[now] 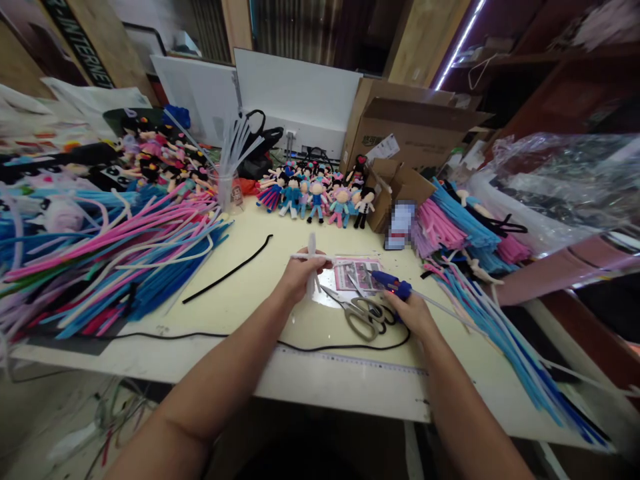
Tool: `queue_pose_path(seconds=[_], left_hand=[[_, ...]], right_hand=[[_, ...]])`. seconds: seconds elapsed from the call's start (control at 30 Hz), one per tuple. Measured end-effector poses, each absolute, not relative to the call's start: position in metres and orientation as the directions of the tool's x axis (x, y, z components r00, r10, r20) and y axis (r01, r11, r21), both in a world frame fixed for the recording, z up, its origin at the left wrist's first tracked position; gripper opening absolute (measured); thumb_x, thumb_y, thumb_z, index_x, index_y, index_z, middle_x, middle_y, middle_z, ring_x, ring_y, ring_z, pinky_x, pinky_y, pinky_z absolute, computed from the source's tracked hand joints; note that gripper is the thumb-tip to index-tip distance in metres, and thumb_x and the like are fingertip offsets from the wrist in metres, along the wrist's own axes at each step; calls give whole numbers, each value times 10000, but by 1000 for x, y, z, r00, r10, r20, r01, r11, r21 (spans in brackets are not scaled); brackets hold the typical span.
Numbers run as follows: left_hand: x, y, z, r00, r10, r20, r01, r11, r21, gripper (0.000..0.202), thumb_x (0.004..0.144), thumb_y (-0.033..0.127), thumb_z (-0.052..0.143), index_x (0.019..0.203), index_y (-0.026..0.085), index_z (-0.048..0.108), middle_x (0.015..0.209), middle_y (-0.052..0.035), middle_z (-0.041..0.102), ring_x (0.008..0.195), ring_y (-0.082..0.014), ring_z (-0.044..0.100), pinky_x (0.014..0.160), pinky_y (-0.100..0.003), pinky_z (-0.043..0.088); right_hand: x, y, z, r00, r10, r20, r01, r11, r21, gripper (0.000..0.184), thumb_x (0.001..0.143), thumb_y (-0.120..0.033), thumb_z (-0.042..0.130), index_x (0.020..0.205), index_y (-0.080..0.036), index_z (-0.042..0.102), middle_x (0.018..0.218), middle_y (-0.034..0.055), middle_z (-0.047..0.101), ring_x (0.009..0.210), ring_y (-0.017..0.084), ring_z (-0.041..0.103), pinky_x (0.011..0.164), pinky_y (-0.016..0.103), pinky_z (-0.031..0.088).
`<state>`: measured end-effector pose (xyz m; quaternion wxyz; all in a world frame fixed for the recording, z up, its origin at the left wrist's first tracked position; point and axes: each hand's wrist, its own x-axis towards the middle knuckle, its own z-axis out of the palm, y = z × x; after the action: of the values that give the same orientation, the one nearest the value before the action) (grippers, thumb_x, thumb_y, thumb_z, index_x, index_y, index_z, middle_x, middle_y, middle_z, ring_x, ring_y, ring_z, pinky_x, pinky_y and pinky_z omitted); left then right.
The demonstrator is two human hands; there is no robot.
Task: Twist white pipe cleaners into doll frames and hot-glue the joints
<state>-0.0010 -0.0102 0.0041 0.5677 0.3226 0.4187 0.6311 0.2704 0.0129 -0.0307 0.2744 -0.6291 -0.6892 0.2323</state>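
Note:
My left hand [301,275] pinches white fuzzy pipe cleaners [313,248] that cross each other above the table. My right hand [411,311] is wrapped around a blue hot glue gun [391,283], whose nozzle points left toward the left hand but stays apart from it. A clear glue stick [440,305] runs out of the gun's back end. Scissors with grey handles [364,322] lie between my hands, and a dark-handled pair partly overlaps them. Under the scissors' blades is a pink printed card [345,279].
A black pipe cleaner [227,269] lies left of my hands. Colored pipe cleaners [125,257] are heaped at the left, with more bundles [465,227] at the right. Small dolls [317,200] stand at the back beside cardboard boxes [415,127]. A black cord [200,335] crosses the front.

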Motion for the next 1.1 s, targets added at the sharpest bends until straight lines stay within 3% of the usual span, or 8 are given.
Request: queue_pose_path(seconds=[0.27,0.43,0.53,0.6,0.77,0.87,0.97,1.1], left_hand=[[-3,-10,4,-147,985,-90,-480,8,877,232,569,250,718,743,153,601,643,-27,668,645,-140,619,604,-241,402],[-5,-8,4,-148,986,-74,-477,-5,879,204,587,244,709,737,158,601,629,-21,663,637,-132,617,593,-232,398],[-5,-8,4,-149,985,-84,-489,1,872,219,576,243,719,738,159,598,634,-17,664,641,-128,618,590,-225,399],[-6,-8,4,-155,983,-93,-495,4,869,235,568,245,727,743,158,596,639,-15,665,639,-125,618,587,-221,400],[-9,-9,7,-160,984,-76,-518,-18,855,247,567,248,736,747,149,599,663,-17,672,649,-123,629,582,-204,407],[-11,-9,9,-160,985,-62,-538,-34,842,236,579,235,729,755,148,598,668,-17,676,649,-120,634,581,-199,413],[-11,-10,12,-162,985,-65,-556,-37,830,234,574,224,732,744,146,591,660,-14,675,634,-119,633,582,-202,424],[-11,-11,14,-167,984,-66,-581,-44,813,245,566,217,740,743,143,587,650,-15,674,624,-119,634,569,-201,426]], right_hand=[[282,-3,-26,-105,992,72,818,127,-561,451,762,-541,503,951,-151,627,787,64,657,694,210,592,631,311,425],[278,-41,-14,21,949,315,918,107,-382,364,832,-503,432,728,-190,586,707,56,590,670,197,525,608,302,363],[261,-55,-10,-231,921,315,889,331,-317,251,847,-415,466,833,-208,608,842,65,604,781,202,525,682,299,385],[248,-56,-8,-375,890,259,877,431,-213,207,818,-371,529,925,-220,621,929,73,600,857,224,507,728,314,387],[214,-48,-7,-421,898,129,906,422,25,179,741,-353,621,783,-180,635,895,91,598,865,248,500,725,339,368],[191,-48,-8,-430,894,126,903,429,31,225,750,-383,615,782,-161,635,877,99,611,881,248,515,756,338,363],[175,-47,-8,-483,864,141,870,492,-40,261,825,-412,535,846,-173,637,895,86,627,877,224,533,771,313,369],[177,-36,-3,-408,900,151,910,414,-7,208,882,-259,450,978,-165,610,961,102,638,900,224,553,772,311,376]])
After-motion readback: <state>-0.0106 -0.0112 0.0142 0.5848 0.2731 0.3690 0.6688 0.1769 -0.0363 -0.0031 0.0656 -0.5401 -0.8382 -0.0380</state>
